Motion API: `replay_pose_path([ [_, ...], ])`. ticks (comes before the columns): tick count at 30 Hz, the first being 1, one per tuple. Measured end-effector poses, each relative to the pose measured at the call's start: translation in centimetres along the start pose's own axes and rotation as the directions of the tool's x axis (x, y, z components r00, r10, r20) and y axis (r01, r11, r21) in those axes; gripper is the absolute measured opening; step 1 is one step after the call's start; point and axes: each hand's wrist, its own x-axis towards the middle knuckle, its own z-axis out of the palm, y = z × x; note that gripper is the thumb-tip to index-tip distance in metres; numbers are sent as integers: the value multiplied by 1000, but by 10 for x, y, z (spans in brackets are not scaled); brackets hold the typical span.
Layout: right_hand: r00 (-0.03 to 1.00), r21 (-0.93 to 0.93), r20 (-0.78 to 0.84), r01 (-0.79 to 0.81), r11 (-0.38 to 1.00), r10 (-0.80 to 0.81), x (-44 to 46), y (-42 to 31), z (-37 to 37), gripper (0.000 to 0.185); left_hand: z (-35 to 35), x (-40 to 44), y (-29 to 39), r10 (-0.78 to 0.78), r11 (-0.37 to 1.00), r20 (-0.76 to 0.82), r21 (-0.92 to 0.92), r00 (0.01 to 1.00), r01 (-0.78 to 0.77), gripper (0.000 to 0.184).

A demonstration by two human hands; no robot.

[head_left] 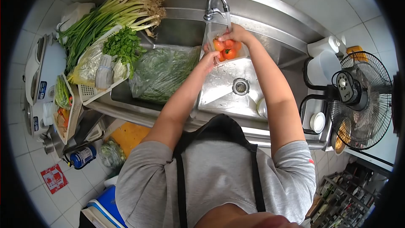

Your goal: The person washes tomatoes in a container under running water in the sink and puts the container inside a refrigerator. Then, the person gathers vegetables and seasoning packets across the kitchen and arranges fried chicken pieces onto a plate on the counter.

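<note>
A clear plastic container of several red tomatoes is held over the right sink basin, beneath the running tap. My left hand grips the container's left side, its thumb by the tomatoes. From the upper right, my right hand reaches into the container with bent fingers closed on a tomato near the stream of water. Some of its fingertips are hidden among the tomatoes.
Bagged greens fill the left basin. Spring onions and a white basket of leafy vegetables sit further left. A black fan and a white tub stand at the right. A drain lies below my hands.
</note>
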Motion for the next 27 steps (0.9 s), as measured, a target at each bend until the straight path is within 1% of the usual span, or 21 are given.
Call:
replay_pose_path([
  [1, 986, -94, -38, 158, 983, -162, -1, 4, 7, 31, 2, 1, 2, 31, 999, -10, -15, 999, -31, 87],
  [2, 944, -193, -59, 307, 932, -324, -1, 7, 10, 35, 4, 0, 4, 31, 999, -7, -14, 999, -32, 87],
  [3, 944, -194, -61, 308, 932, -324, 0, 6, 10, 35, 3, -2, 4, 15, 1000, -2, -17, 1000, -15, 88],
  [5, 962, 61, 173, 205, 977, -213, 2, 4, 9, 28, 3, -2, 5, -3, 1000, 4, -16, 1000, 3, 89],
  [6, 962, 63, 172, 203, 977, -211, 10, 12, 8, 28, 1, 0, 2, -28, 999, 12, -20, 1000, 28, 90],
  [7, 993, 52, 42, 105, 993, -107, 27, 26, 6, 26, 0, 1, 0, -53, 998, 19, -24, 998, 54, 91],
  [8, 996, 54, -89, 7, 999, -2, 36, 33, 5, 24, 1, 0, -1, -55, 998, 19, -23, 998, 56, 91],
  [12, 994, 85, -73, -72, 994, 78, 9, -4, -1, 26, 0, 2, -1, -43, 999, 45, -14, 998, 44, 91],
  [14, 997, 119, 34, -72, 990, 69, -2, -12, 1, 29, 0, 4, 0, -38, 999, 64, -11, 997, 39, 91],
  [15, 997, 117, 33, -72, 990, 69, -3, -10, 2, 29, 1, 6, 1, -36, 998, 57, -42, 998, 38, 90],
  [17, 973, -197, -197, -155, 968, 116, -7, -6, 7, 33, 3, 9, 1, -34, 997, 53, -72, 998, 38, 89],
  [18, 973, -196, -200, -156, 968, 117, -11, 0, 13, 33, 6, 11, 2, 31, 993, 28, -116, 999, -27, 90],
  [19, 933, -147, -352, -139, 979, 79, -17, 7, 22, 40, 9, 11, 2, 94, 983, 1, -159, 996, -92, 90],
  [20, 867, -104, -497, -112, 988, 46, -23, 13, 29, 48, 12, 11, 3, 95, 983, 6, -157, 995, -93, 90],
  [21, 863, -103, -503, -112, 988, 45, -31, 13, 36, 48, 18, 10, 7, 186, 980, -61, -61, 981, -189, 89],
  [22, 785, 138, -614, 1, 990, 85, -44, 14, 49, 48, 24, 3, 8, 273, 962, -119, 42, 955, -270, 89],
  [23, 696, 352, -700, 143, 925, 159, -55, 15, 58, 50, 32, -4, 7, 265, 964, -114, 45, 958, -261, 89],
  [24, 664, 473, -714, 221, 853, 223, -57, 25, 66, 53, 44, -16, 14, 352, 880, -180, 397, 919, -259, 89],
  [25, 657, 477, -718, 222, 850, 231, -58, 30, 71, 53, 56, -25, 21, 455, 687, -205, 700, 867, -195, 89],
  [26, 568, 660, -701, 289, 693, 431, -64, 33, 80, 54, 71, -35, 23, 474, 549, -194, 828, 859, -116, 87],
  [27, 481, 778, -628, 385, 496, 612, -67, 37, 88, 54, 81, -41, 20, 467, 540, -182, 834, 865, -116, 87],
])
